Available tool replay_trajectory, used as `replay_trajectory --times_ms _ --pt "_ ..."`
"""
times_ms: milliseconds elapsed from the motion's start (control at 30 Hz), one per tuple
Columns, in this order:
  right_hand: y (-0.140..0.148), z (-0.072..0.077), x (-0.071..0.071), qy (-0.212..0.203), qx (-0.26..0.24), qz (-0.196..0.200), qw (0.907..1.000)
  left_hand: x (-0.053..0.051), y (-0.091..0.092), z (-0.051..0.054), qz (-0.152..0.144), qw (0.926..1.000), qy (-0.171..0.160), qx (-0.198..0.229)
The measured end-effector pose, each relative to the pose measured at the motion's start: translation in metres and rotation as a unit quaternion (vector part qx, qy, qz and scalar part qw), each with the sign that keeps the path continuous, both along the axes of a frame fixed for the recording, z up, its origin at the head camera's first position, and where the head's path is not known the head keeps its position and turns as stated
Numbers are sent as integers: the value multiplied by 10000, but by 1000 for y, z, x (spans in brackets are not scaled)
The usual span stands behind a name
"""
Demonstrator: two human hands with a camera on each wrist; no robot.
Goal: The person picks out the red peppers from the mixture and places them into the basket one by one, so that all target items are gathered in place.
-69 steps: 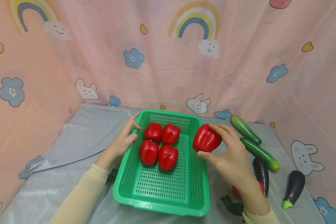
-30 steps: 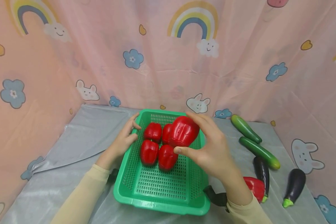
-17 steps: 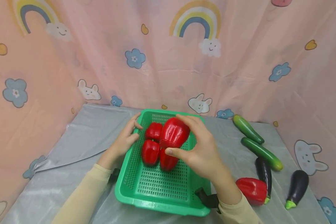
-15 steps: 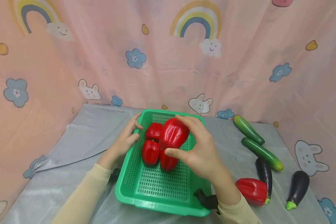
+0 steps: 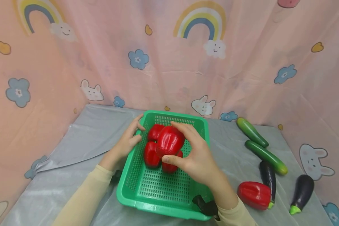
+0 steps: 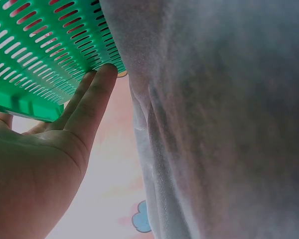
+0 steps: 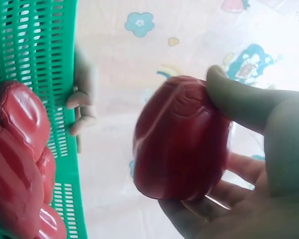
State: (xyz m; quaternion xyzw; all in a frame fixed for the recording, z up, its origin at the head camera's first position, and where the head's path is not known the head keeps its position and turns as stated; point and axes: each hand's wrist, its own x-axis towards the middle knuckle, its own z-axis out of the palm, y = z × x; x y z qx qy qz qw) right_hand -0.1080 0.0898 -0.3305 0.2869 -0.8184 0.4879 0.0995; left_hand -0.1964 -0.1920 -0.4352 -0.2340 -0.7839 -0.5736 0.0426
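My right hand (image 5: 196, 157) holds a red bell pepper (image 5: 170, 141) between thumb and fingers above the green basket (image 5: 164, 210); the right wrist view shows the same grip on this pepper (image 7: 182, 139). Beneath it in the basket, several more peppers are grouped, including a front left one (image 5: 152, 153) and a partly covered front right one (image 5: 170, 168). My left hand (image 5: 127, 141) grips the basket's left side, thumb and one finger over the rim; in the left wrist view, fingers (image 6: 93, 102) extend along the outer wall (image 6: 65, 64).
Right of the basket, another bell pepper (image 5: 254, 195) lies against an eggplant (image 5: 267, 177), with a second eggplant (image 5: 303, 191) farther right. Two cucumbers (image 5: 251, 131) lie behind them. Grey cloth (image 5: 82, 135) covers the table; a pink patterned curtain (image 5: 164, 78) hangs behind.
My right hand has carried the pepper leftward from beyond the basket's right rim to above the grouped peppers, and slightly lower. The left hand has kept its place on the basket.
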Motion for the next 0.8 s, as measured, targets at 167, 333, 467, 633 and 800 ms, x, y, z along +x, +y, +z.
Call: replay_trajectory --times_ms 167,333,467,633,800 --pt "-1 -4 -1 -167 53 121 9998 0 -1 0 20 10000 26 -10" --pt "-4 -9 -1 -399 211 210 9988 0 -1 0 34 10000 41 -24" --pt "-6 -13 1 -584 332 274 9974 -1 -1 0 31 10000 64 -69" --pt "-8 -18 1 -641 346 289 9969 -1 -2 -2 48 9999 27 -110" --pt "-9 -21 1 -640 445 441 9960 0 -2 0 78 9998 -2 -178"
